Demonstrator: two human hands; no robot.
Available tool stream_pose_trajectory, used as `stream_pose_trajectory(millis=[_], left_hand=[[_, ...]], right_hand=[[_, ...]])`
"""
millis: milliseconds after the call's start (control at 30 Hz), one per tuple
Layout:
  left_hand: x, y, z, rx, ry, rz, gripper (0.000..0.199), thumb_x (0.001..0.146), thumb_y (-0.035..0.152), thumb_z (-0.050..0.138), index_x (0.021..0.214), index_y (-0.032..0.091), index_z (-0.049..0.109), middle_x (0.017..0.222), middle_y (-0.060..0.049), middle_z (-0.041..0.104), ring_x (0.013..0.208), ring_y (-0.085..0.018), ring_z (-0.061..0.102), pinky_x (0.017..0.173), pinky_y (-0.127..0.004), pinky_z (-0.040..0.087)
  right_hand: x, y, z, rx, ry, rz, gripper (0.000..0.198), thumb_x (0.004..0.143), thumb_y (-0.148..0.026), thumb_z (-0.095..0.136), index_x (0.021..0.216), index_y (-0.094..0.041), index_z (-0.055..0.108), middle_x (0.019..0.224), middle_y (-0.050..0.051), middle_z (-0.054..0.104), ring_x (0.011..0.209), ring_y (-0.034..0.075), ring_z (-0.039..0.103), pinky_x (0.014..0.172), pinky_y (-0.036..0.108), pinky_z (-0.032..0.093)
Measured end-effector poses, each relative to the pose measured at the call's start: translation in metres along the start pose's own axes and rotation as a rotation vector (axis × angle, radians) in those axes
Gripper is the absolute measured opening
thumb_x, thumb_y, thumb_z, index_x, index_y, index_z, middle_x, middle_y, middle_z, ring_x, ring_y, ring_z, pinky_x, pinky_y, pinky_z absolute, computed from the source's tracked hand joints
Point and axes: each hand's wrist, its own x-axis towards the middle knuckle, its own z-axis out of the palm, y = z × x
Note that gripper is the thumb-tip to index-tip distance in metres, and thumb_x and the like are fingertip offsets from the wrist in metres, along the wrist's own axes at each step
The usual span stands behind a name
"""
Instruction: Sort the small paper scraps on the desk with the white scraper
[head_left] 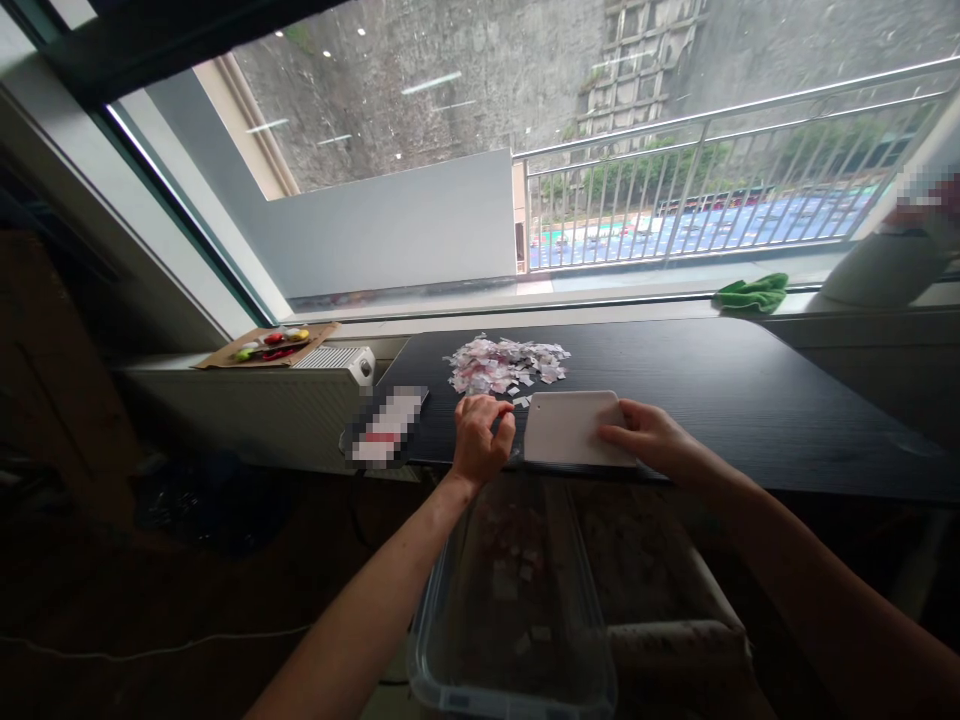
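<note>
My left hand [481,438] is at the table's near edge, just in front of a heap of small white and pinkish paper pieces [491,365]. Its fingers are curled, with the thumb close to the index finger; whatever may be between them is too small to make out. Held in my right hand [654,437] is a flat white rectangular board [571,428] with rounded corners and a small hole near one corner. The thumb presses on its face from the right side. A few loose paper pieces [523,401] lie between my left hand and the board.
Below the dark table [697,390] stands a clear plastic bin [514,690] with some paper pieces inside. A blurred-out flat item [386,425] lies on the table's left. A radiator [307,410], a green cloth [752,293] on the sill and a large window surround the table.
</note>
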Motion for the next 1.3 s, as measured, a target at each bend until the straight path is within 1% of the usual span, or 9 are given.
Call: stream_pose_trajectory(millis=[133, 333, 467, 633, 933, 1033, 1133, 1200, 1300], left_hand=[[0.0, 0.0, 0.0, -0.001, 0.017, 0.011, 0.017, 0.084, 0.023, 0.047, 0.084, 0.021, 0.064, 0.089, -0.004, 0.067, 0.097, -0.021, 0.058, 0.098, -0.041, 0.038], [0.0, -0.001, 0.002, 0.019, 0.038, -0.002, 0.017, 0.083, 0.022, 0.047, 0.083, 0.021, 0.064, 0.087, -0.004, 0.068, 0.095, -0.022, 0.058, 0.096, -0.042, 0.039], [0.0, -0.002, 0.002, 0.037, 0.035, -0.013, 0.016, 0.083, 0.021, 0.048, 0.084, 0.021, 0.064, 0.089, -0.004, 0.068, 0.095, -0.022, 0.059, 0.097, -0.043, 0.039], [0.0, -0.002, 0.002, 0.041, 0.035, -0.009, 0.017, 0.083, 0.021, 0.048, 0.083, 0.021, 0.064, 0.089, -0.004, 0.068, 0.095, -0.022, 0.058, 0.097, -0.042, 0.04], [-0.001, -0.003, 0.003, 0.028, 0.049, 0.001, 0.017, 0.083, 0.022, 0.047, 0.084, 0.02, 0.064, 0.088, -0.005, 0.068, 0.095, -0.022, 0.059, 0.097, -0.043, 0.039], [-0.001, -0.003, 0.003, 0.032, 0.038, -0.013, 0.017, 0.083, 0.022, 0.047, 0.084, 0.021, 0.064, 0.089, -0.004, 0.068, 0.096, -0.022, 0.059, 0.097, -0.043, 0.039], [0.0, -0.002, 0.003, 0.035, 0.022, -0.013, 0.016, 0.083, 0.022, 0.048, 0.083, 0.022, 0.064, 0.089, -0.004, 0.068, 0.097, -0.022, 0.058, 0.099, -0.042, 0.038], [0.0, -0.002, 0.003, 0.042, 0.01, -0.005, 0.016, 0.083, 0.022, 0.048, 0.083, 0.022, 0.064, 0.089, -0.004, 0.068, 0.099, -0.022, 0.058, 0.099, -0.043, 0.038], [0.0, -0.002, 0.002, 0.055, 0.002, -0.003, 0.016, 0.083, 0.023, 0.048, 0.083, 0.022, 0.064, 0.09, -0.005, 0.068, 0.099, -0.023, 0.058, 0.099, -0.043, 0.038]], right_hand=[[0.001, -0.003, -0.008, 0.059, 0.018, 0.017, 0.022, 0.061, -0.023, 0.072, 0.082, -0.018, 0.068, 0.081, 0.004, 0.073, 0.07, 0.018, 0.066, 0.064, 0.027, 0.054], [0.034, 0.008, -0.014, -0.03, 0.338, -0.096, 0.029, 0.065, -0.028, 0.069, 0.092, -0.02, 0.064, 0.086, 0.005, 0.07, 0.075, 0.019, 0.065, 0.065, 0.029, 0.053], [0.052, 0.016, -0.006, -0.163, 0.408, -0.177, 0.027, 0.067, -0.035, 0.064, 0.089, -0.019, 0.062, 0.082, 0.004, 0.067, 0.075, 0.019, 0.062, 0.064, 0.03, 0.05], [0.046, 0.013, -0.002, -0.212, 0.35, -0.18, 0.022, 0.066, -0.034, 0.062, 0.083, -0.019, 0.061, 0.075, 0.001, 0.063, 0.07, 0.018, 0.057, 0.061, 0.028, 0.046], [0.046, -0.001, 0.009, -0.195, 0.284, -0.217, 0.019, 0.066, -0.031, 0.063, 0.08, -0.019, 0.058, 0.075, 0.001, 0.063, 0.069, 0.016, 0.056, 0.064, 0.029, 0.047], [0.036, 0.0, -0.01, -0.267, 0.234, -0.14, 0.015, 0.062, -0.028, 0.066, 0.074, -0.02, 0.061, 0.069, 0.0, 0.063, 0.066, 0.016, 0.056, 0.058, 0.027, 0.046], [0.021, 0.007, -0.041, -0.135, 0.055, -0.062, 0.022, 0.06, -0.03, 0.069, 0.08, -0.021, 0.066, 0.075, 0.002, 0.069, 0.069, 0.019, 0.061, 0.058, 0.028, 0.049], [0.013, 0.01, -0.055, -0.092, 0.111, -0.052, 0.021, 0.059, -0.029, 0.071, 0.078, -0.021, 0.067, 0.076, 0.002, 0.07, 0.069, 0.019, 0.062, 0.059, 0.028, 0.05], [0.011, 0.008, -0.061, -0.077, 0.187, -0.031, 0.018, 0.058, -0.026, 0.071, 0.076, -0.022, 0.067, 0.074, 0.002, 0.07, 0.067, 0.018, 0.062, 0.058, 0.028, 0.051]])
